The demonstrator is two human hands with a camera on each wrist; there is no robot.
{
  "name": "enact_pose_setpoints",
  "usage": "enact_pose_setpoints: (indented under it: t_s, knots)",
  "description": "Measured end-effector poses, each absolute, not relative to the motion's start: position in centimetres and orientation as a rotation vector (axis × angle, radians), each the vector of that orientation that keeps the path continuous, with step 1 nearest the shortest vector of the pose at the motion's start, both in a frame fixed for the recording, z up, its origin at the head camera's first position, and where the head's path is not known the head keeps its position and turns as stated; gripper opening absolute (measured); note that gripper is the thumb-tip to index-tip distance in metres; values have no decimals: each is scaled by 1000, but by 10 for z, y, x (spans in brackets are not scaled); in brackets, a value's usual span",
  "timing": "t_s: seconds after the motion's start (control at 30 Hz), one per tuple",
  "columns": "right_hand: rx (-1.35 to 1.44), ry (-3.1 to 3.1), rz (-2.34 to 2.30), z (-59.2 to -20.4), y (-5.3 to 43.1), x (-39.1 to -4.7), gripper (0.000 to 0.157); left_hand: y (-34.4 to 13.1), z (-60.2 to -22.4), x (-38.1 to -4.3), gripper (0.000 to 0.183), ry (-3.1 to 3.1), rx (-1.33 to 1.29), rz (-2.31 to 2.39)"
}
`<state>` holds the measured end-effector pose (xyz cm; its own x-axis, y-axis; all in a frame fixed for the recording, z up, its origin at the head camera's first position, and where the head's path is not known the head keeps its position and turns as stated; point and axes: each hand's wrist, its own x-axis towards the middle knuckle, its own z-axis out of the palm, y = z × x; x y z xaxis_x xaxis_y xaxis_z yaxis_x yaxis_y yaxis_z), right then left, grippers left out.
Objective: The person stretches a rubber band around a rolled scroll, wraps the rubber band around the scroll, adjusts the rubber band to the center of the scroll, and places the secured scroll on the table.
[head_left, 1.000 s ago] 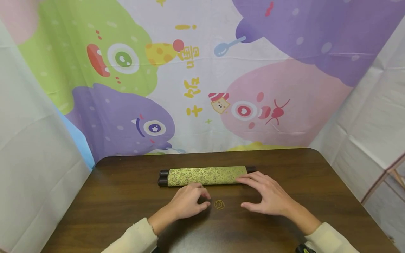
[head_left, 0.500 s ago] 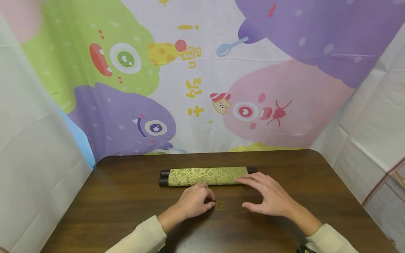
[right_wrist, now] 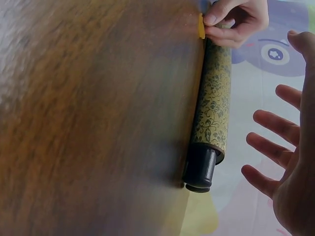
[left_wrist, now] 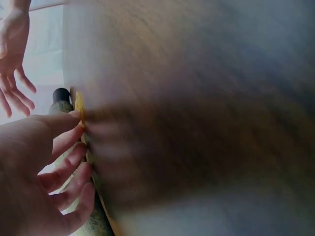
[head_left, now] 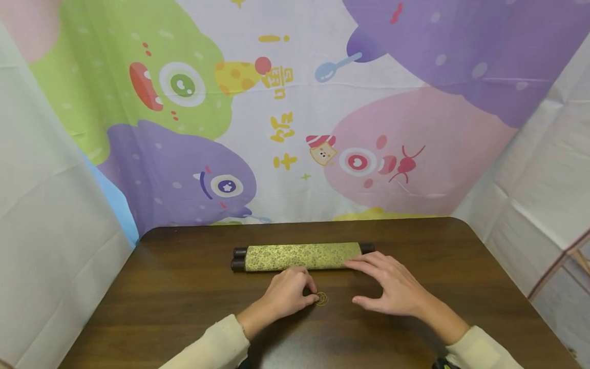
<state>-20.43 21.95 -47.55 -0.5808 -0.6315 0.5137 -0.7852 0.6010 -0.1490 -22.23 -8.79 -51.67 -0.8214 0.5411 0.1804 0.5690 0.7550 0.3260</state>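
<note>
A rolled scroll [head_left: 299, 257] in green-gold patterned cloth lies across the table, with black roller ends showing at both sides. In front of it, thin yellow rubber bands [head_left: 322, 299] lie on the table in overlapping loops. My left hand [head_left: 290, 292] pinches the near edge of the rubber bands [right_wrist: 201, 25] between thumb and index finger; its other fingers are loosely bent. My right hand [head_left: 396, 287] is held with spread fingers near the scroll's right end and holds nothing. In the right wrist view, those fingers [right_wrist: 275, 125] stand apart from the scroll [right_wrist: 214, 98].
The dark wooden table [head_left: 175, 287] reaches back to a cloth backdrop [head_left: 295, 195] printed with cartoon monsters. Pale cloth walls [head_left: 544, 174] hang at both sides.
My left hand has moved right to the rubber bands, and its thumb and index finger have closed on their edge. The right hand and the scroll have stayed in place.
</note>
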Motion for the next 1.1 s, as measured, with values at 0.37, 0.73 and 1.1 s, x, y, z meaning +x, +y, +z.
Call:
enact_pose_setpoints:
  t_s: [0.37,0.73,1.1]
  knots:
    - [1119,-2432,494,-477,222,-204,77,-83,-498,-216,11,-2928,-874,-622]
    - [1109,-2441,486,-475,221,-204,78,-80,-491,-211,13,-2965,-838,-605]
    - [1103,-2459,502,-473,220,-204,75,-86,-488,-212,7,-2879,-818,-635]
